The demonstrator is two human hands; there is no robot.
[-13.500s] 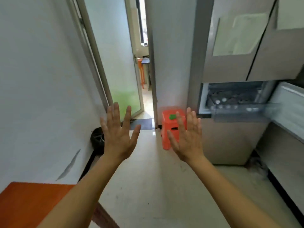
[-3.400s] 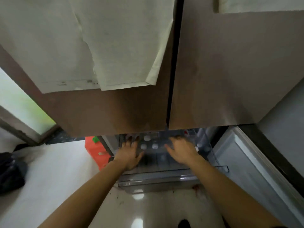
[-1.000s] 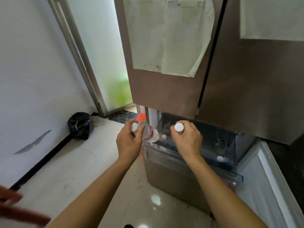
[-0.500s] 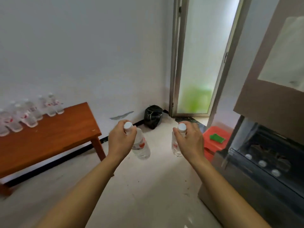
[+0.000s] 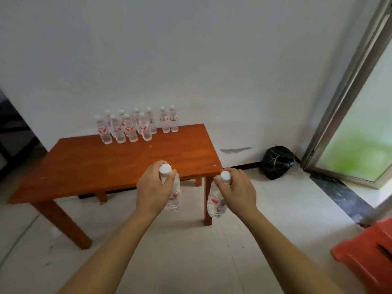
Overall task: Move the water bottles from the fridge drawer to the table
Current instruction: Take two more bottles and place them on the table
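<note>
Two bottles held up at the worktop (image 5: 106, 164).
Left hand (image 5: 153, 188) grips left bottle (image 5: 175, 194) at the neck, right hand (image 5: 238, 190) grips right bottle (image 5: 215, 203) likewise. Both upright, above the floor by the worktop's near corner. Bottle cluster (image 5: 135, 124) stands at its far edge.

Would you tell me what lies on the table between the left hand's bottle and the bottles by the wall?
In the head view, only bare table, save a tiny speck, lies between the bottle in the left hand and the standing bottles.
</note>
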